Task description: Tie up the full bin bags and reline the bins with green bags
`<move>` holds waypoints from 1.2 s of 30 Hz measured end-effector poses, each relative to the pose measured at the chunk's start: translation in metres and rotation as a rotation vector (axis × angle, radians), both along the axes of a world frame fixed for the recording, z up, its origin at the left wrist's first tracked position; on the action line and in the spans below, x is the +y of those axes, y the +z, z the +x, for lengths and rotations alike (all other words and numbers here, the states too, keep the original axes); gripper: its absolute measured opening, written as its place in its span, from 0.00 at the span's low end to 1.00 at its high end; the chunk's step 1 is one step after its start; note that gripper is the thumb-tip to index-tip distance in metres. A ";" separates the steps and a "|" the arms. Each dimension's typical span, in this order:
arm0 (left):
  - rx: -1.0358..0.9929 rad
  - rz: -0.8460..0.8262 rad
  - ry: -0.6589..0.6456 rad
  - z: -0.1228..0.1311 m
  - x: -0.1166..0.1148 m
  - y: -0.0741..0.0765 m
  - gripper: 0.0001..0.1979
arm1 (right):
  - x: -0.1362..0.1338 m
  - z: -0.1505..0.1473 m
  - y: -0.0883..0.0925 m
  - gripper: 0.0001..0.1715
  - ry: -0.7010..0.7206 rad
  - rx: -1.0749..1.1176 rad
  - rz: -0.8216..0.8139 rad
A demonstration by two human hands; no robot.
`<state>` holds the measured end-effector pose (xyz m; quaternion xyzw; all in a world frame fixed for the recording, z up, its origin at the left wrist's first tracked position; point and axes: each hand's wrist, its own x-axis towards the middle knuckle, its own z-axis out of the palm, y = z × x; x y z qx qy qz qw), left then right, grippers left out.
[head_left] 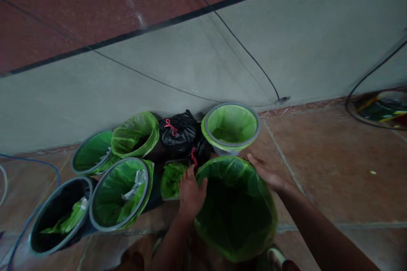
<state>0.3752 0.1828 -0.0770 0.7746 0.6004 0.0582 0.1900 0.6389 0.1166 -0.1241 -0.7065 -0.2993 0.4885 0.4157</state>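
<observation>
A bin lined with a green plastic bag (pixel 237 209) stands right below me on the tiled floor. My left hand (pixel 190 192) rests on its left rim, fingers curled over the bag's edge. On the far right rim lies my right hand (pixel 267 173), fingers stretched flat against the bag. Both hands press the liner around the bin's mouth.
Several other green-lined bins (pixel 119 192) cluster to the left and behind, one (pixel 231 128) against the grey wall. Two tied black rubbish bags (pixel 179 132) sit between them. Cables (pixel 254 65) run along the wall and floor. My shoe (pixel 277 258) shows at the bottom.
</observation>
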 end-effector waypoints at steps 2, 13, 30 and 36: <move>-0.030 0.018 -0.149 0.016 0.024 0.003 0.30 | 0.003 0.002 0.002 0.39 -0.013 0.074 -0.020; 0.119 -0.099 -0.471 0.044 0.067 -0.017 0.07 | 0.004 -0.001 -0.008 0.29 -0.118 0.093 0.003; 0.114 -0.101 -0.245 0.027 0.065 -0.025 0.09 | 0.026 0.000 0.028 0.22 0.131 -0.719 -0.035; 0.077 -0.097 -0.209 0.018 0.063 -0.028 0.09 | 0.040 -0.035 0.026 0.19 0.418 -0.953 -0.070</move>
